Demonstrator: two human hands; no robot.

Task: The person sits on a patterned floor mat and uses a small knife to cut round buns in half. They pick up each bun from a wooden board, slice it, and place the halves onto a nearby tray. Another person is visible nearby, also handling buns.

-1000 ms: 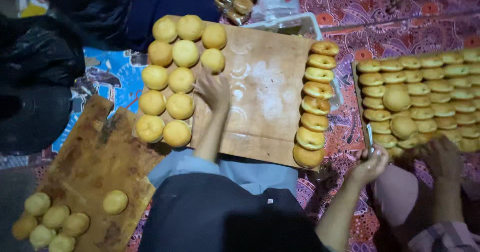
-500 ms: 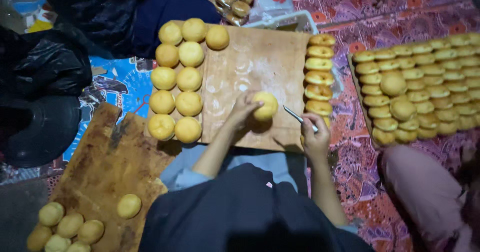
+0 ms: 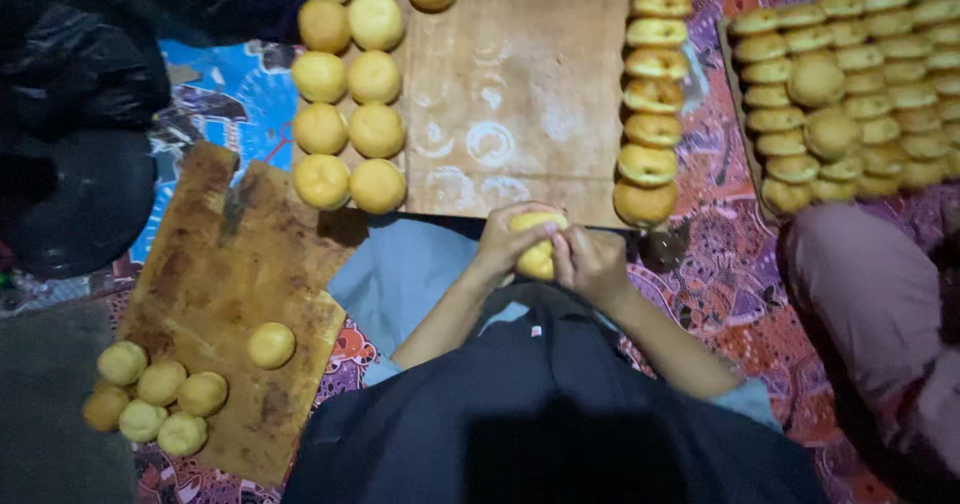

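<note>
Both my hands hold one round yellow bun close to my body, just below the near edge of the wooden board. My left hand cups it from the left and my right hand presses on it from the right. Whether the thin tool is in my right hand cannot be seen. On the board's left side lie two columns of plain round buns. Along its right edge runs a column of browned, indented buns.
A second worn wooden board at lower left carries one bun, with a cluster of several buns at its corner. A tray of many small browned buns lies at right. Another person's leg sits lower right. Dark bags lie left.
My hands brought the bun off the board toward my body, and both now close around it. The camera view has shifted closer and downward.
</note>
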